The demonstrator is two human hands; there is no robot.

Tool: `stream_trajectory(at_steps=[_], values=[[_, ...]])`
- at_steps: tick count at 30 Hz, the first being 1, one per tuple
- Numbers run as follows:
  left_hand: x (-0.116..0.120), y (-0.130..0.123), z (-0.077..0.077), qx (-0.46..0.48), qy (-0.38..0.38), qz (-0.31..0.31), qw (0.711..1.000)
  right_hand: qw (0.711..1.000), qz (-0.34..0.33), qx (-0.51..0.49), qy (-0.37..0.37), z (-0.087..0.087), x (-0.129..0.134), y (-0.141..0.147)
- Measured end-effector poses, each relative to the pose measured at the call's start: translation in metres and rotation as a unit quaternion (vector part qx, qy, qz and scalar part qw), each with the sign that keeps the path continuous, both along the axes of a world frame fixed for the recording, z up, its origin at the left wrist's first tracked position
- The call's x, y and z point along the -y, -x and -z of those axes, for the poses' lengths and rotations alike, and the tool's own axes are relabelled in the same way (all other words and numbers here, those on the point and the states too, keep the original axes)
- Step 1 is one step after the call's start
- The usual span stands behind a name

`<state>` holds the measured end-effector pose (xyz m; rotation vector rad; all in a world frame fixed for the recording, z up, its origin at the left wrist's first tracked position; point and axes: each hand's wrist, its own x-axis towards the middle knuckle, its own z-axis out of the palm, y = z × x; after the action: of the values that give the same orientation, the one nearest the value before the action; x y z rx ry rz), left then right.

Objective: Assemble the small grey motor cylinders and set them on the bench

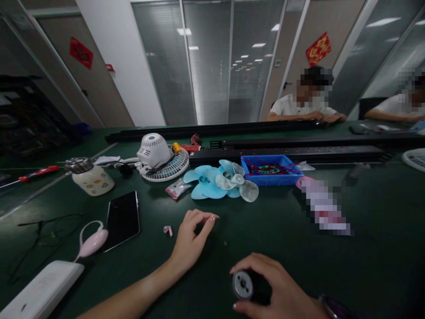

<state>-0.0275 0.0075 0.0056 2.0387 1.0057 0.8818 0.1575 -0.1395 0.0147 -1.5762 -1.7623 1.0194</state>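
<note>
Grip of the right hand (280, 283) pinches a cylinder (243, 284) between thumb and fingers, its pale, holed end face tilted up toward the camera, low over the near bench (206, 292). A dark band (334, 306) circles that wrist. Thumb and forefinger of the left hand (191, 234) are pressed tip to tip; whether anything small lies between them, I cannot tell. Between the two hands lies a tiny ring (225, 243).

Just left of the left hand is a pink earbud (168, 230), then a phone (122, 219), with a white power bank (43, 288) nearer the camera and glasses (40, 235) farther left.

Beyond the hands, pale blue fan blades (209, 188) lie heaped beside a blue bin (274, 178). Thin wires (265, 169), red ones and green among them, fill its bottom, some red strands rising over the rim. Left of the blades rests a small packet (178, 189), its contents too small to make out. A cream jar (93, 179) leans at the left, its metal lid on, so the inside is hidden. Between jar and blades, a white motor housing (153, 150) sits on a fan guard (171, 168), near a red drill (194, 144).

Across the bench, two people sit.
</note>
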Motion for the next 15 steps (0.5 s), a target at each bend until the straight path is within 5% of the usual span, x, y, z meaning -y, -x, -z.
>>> stream_trajectory(at_steps=[10,15], values=[[-0.002,0.002,0.000,0.014,0.008,0.017,1.000,0.997,-0.009,0.071,-0.019,-0.006,0.005,0.005],[-0.002,0.004,-0.006,0.022,0.052,0.028,0.998,0.980,0.114,0.118,-0.111,0.007,0.022,-0.052]])
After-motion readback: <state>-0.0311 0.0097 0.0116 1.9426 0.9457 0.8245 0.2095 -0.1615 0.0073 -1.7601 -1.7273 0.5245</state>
